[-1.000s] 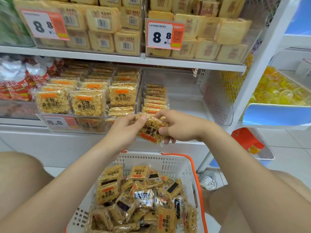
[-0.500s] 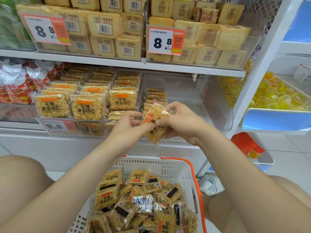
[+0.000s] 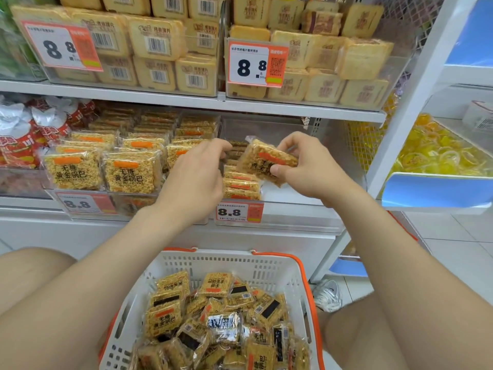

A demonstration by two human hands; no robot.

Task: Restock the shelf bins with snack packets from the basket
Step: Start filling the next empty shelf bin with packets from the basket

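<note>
My right hand (image 3: 306, 169) pinches one clear-wrapped golden rice-crisp snack packet (image 3: 264, 160) with an orange label, thumb on its front and fingers curled behind. It holds the packet tilted, just above the front left corner of the clear plastic right-hand shelf bin (image 3: 293, 194).

My left hand (image 3: 197, 172) reaches to the short stack (image 3: 241, 186) of the same packets in that corner. Its fingertips are curled at the stack's top, but I cannot tell whether they grip anything or only steady it.

As I judge it, the job is partway done. The neighbouring left-hand bin (image 3: 128, 196) is packed to its front edge with rows of these packets. The right-hand one holds only this low stack and is bare toward its back and right wall.

The white slotted plastic basket (image 3: 232, 263) with orange handles sits between my knees, heaped with loose packets (image 3: 213, 316), so plenty remains to shelve. This packet probably belongs on the stack, or starts a new one beside it.
</note>
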